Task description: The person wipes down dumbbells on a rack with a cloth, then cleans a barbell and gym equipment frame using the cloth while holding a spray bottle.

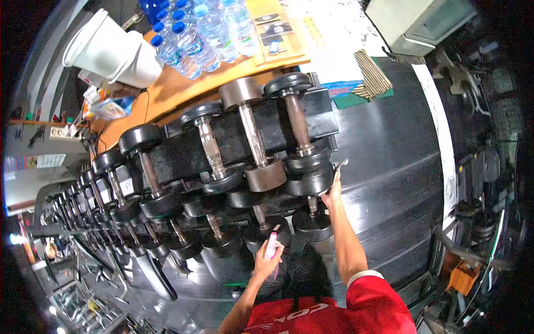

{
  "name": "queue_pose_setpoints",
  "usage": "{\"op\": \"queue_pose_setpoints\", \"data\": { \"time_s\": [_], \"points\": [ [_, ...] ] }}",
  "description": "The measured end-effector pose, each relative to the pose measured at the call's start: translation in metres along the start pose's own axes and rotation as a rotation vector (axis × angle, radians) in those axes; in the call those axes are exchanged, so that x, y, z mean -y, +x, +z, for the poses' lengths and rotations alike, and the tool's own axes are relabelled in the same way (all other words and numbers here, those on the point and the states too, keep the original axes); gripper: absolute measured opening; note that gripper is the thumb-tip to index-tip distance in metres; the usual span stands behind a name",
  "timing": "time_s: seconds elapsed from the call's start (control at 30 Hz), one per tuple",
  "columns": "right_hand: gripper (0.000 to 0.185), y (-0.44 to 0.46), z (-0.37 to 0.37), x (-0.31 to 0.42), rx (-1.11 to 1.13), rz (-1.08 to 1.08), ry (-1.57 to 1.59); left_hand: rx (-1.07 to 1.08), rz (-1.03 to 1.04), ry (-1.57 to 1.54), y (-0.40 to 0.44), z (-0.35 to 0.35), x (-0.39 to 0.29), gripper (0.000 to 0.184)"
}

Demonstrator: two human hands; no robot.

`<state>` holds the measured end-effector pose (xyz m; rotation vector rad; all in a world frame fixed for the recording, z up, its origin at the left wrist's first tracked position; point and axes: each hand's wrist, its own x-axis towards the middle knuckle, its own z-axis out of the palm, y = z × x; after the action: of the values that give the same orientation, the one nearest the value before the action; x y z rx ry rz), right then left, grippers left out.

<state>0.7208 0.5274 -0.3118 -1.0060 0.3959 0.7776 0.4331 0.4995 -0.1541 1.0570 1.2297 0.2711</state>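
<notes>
Two tiers of dumbbells [255,136] are carried on blk rack [327,111]. At its near edge, nr R end, a pink-and-white item [271,245] is held upright-ish in L hand [268,258], fingers curled closed round it. R hand [332,193] is placed at rack's R edge, beside end dumbbell [312,206] of lower tier; fingers partly bent, pale item [340,166] seen at tips, too small to ID; grip/contact can't be told. Beyond rack's far edge, water bottles [192,42] are grouped on wooden table [167,92], w/ white buckets [94,47] nr its L edge.
</notes>
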Motion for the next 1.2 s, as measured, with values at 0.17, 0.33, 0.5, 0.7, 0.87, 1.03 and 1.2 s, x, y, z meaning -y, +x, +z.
{"op": "queue_pose_setpoints", "data": {
  "time_s": [0.17, 0.33, 0.5, 0.7, 0.87, 1.03, 1.2],
  "points": [
    [0.031, 0.007, -0.011, -0.013, -0.014, 0.496, 0.296, 0.069, 0.050, 0.035, 0.002, -0.031, 0.005, 0.014],
    [0.047, -0.047, 0.019, 0.008, -0.083, 0.179, 0.325, 0.075, 0.051, 0.009, 0.006, -0.054, -0.003, 0.012],
    [0.034, -0.138, 0.052, -0.037, -0.252, -0.091, 0.045, 0.083, 0.045, 0.029, 0.013, -0.065, -0.003, 0.012],
    [0.030, -0.133, 0.045, -0.057, -0.295, 0.174, 0.200, 0.132, 0.060, 0.062, 0.020, -0.063, -0.002, 0.012],
    [0.038, -0.059, -0.004, -0.132, 0.154, 0.842, 0.454, 0.076, 0.069, 0.013, 0.021, -0.054, 0.004, 0.014],
    [0.042, -0.074, 0.034, -0.105, -0.167, 0.696, 0.468, 0.071, 0.077, 0.079, 0.008, -0.039, 0.006, 0.013],
    [0.035, -0.094, -0.005, -0.031, -0.008, 0.618, 0.205, -0.059, 0.112, -0.038, -0.013, -0.016, 0.025, 0.011]
  ]
}}
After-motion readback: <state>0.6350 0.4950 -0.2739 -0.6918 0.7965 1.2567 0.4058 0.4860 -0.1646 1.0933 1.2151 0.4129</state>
